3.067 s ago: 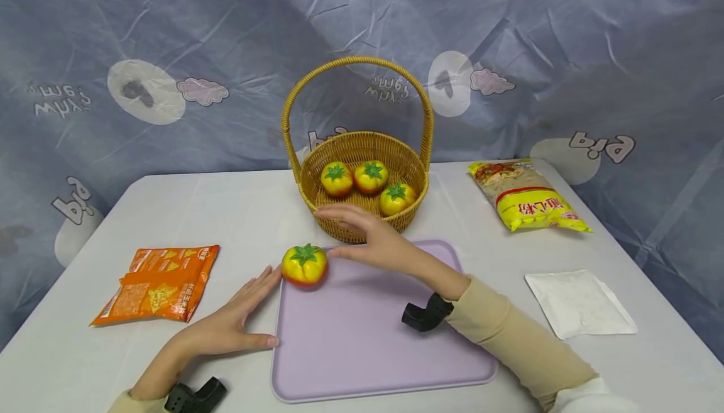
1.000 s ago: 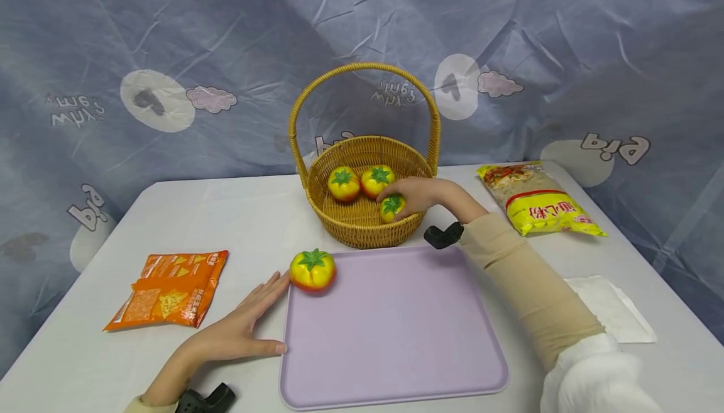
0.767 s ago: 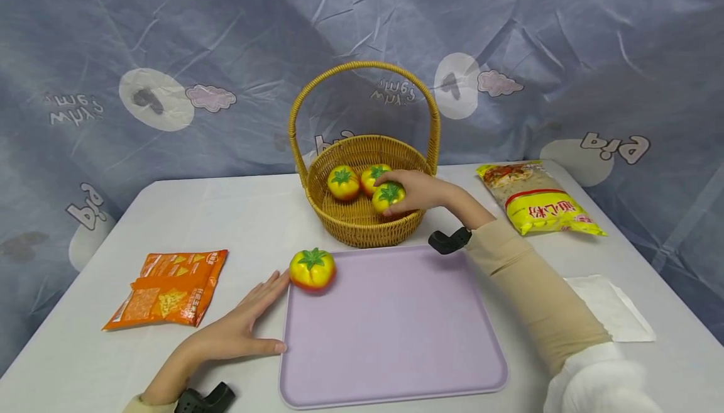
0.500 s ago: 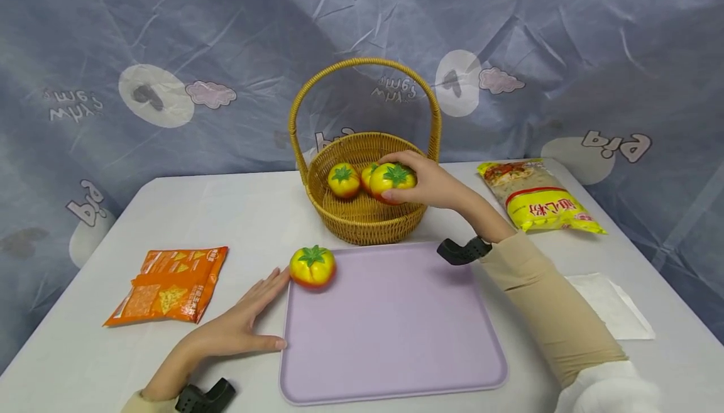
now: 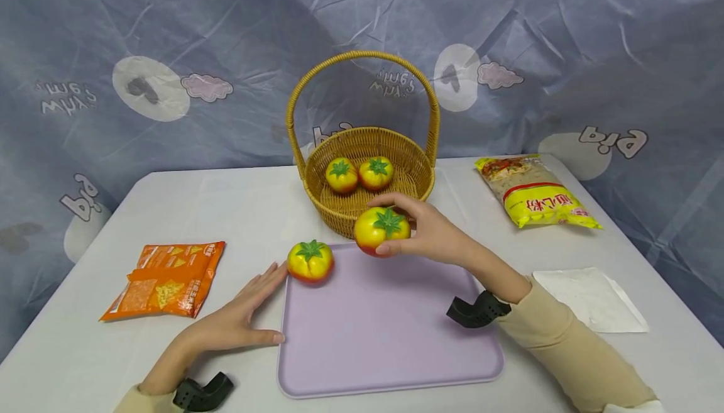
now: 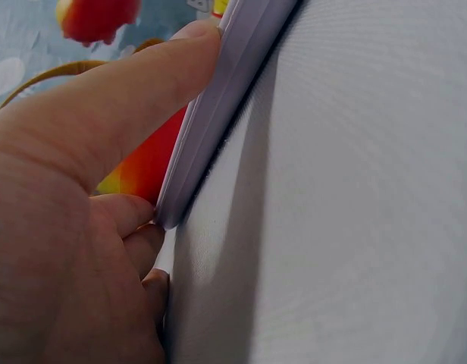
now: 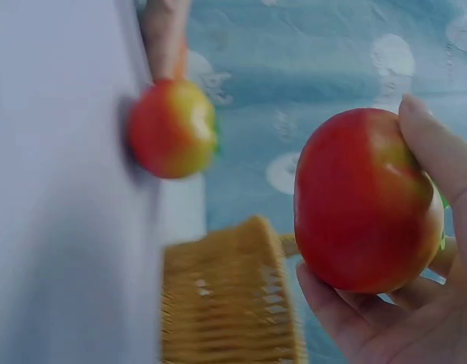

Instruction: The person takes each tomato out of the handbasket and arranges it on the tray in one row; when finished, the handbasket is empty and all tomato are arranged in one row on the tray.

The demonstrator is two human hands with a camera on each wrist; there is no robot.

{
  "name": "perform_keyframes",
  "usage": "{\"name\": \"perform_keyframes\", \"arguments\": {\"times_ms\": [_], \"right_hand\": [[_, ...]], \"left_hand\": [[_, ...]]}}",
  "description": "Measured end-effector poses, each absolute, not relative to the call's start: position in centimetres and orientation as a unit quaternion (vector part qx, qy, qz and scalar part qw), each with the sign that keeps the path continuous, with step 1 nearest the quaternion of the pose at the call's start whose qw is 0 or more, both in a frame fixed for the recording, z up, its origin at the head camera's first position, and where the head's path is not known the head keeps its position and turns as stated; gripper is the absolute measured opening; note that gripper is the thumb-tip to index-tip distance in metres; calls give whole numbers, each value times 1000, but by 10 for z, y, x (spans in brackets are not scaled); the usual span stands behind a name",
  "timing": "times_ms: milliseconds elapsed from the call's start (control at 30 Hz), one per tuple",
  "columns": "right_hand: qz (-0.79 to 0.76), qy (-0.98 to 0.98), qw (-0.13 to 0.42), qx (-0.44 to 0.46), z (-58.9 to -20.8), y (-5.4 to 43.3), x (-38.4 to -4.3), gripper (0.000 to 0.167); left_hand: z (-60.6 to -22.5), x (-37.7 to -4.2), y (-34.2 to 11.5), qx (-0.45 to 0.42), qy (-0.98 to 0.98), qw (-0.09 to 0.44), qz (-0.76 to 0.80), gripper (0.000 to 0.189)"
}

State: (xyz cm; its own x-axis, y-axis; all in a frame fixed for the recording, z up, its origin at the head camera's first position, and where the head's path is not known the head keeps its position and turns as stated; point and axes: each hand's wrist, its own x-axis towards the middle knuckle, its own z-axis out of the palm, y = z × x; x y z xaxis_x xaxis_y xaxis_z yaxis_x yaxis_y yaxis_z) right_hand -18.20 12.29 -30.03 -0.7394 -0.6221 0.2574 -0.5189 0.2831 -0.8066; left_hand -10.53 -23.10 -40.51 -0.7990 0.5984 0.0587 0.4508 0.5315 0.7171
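Observation:
My right hand (image 5: 438,237) grips a yellow-and-red toy tomato (image 5: 372,229) with a green leaf top, raised over the back part of the lilac tray (image 5: 384,331). In the right wrist view, thumb and fingers curve round the tomato's sides (image 7: 362,201). My left hand (image 5: 229,325) lies at the tray's left edge, fingers extended, thumb tip on the rim. Its fingertips are right at another toy tomato (image 5: 310,262) on the tray's back left corner. Behind, two more toy tomatoes (image 5: 342,175) sit inside the wicker basket (image 5: 334,215).
An orange snack bag (image 5: 164,281) lies on the left of the white table (image 5: 226,205). To the right are a yellow noodle bag (image 5: 534,193) and a flat white packet (image 5: 591,300). The basket's tall handle (image 5: 362,55) arches up before a grey-blue cloth backdrop (image 5: 237,17).
My right hand reached into the basket, took hold of the front right tomato, lifted it out and brought it forward over the tray. My left hand stays at the tray's edge.

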Motion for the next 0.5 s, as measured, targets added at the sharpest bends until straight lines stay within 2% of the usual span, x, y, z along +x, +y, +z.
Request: {"name": "perform_keyframes", "arguments": {"times_ms": [500], "right_hand": [[-395,839,61,-370,-356,106,-178,65]], "left_hand": [[-403,-106,-231,303,867,102,381,103]]}}
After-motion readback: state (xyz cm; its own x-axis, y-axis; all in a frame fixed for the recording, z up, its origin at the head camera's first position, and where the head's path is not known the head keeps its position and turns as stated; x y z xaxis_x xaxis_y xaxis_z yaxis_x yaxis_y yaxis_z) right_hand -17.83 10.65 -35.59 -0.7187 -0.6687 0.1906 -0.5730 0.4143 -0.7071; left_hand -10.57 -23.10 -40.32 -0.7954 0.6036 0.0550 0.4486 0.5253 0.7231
